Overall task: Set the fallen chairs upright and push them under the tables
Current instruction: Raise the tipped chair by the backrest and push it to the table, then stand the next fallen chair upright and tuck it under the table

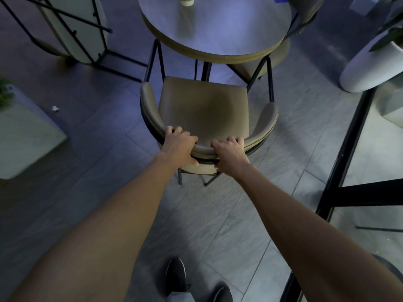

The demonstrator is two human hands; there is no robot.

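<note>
The chair (204, 110) stands upright on its legs, its seat facing the round table (218, 29) and its front edge just at the table's rim, so most of the seat is out in the open. Both hands grip the curved backrest: the left hand (180, 144) wraps over the rail left of centre, the right hand (230, 152) over it just beside, fingers curled on top and thumbs under. A paper cup (186, 0) sits at the far edge of the table. A second chair (279, 49) is tucked in on the table's right side. At upper left a third chair (74, 29) seems to lie tipped over, though the view there is blurred. A white planter (370, 62) stands to the right on the tiled floor (218, 214).
</note>
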